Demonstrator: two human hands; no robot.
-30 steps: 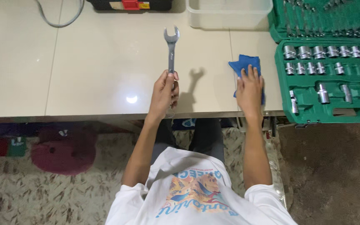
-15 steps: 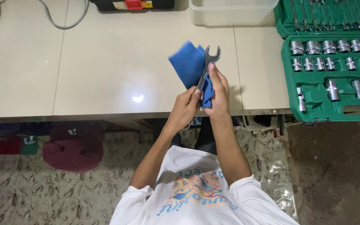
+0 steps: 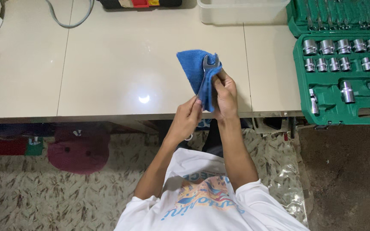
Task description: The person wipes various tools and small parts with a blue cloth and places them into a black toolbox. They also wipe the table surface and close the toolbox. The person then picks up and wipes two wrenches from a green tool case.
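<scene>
Wrench (image 3: 209, 64): bright steel, open-end jaw showing at the top. Its long axis runs away from you, tilted slightly right at the far end; the jaw points away from your body. Most of the shank is hidden in the cloth. It sits between your two hands, raised over the near edge of the table (image 3: 108, 64).

Cloth (image 3: 193, 70): blue, soft, nubby weave, folded around the shank, one flap spread to the left of the jaw.

Left hand (image 3: 189, 115): fingers closed at the wrench's near end, just below the cloth; the grip itself is partly hidden.

Right hand (image 3: 224, 96): curled shut around cloth and shank together, thumb up toward the jaw.

Case (image 3: 343, 77): green moulded plastic, well right of your right hand, holding rows of shiny cylindrical sockets.

Tub (image 3: 240, 13): pale, translucent, rectangular, beyond your hands.

Table: smooth, glossy, cream, with seams.
</scene>
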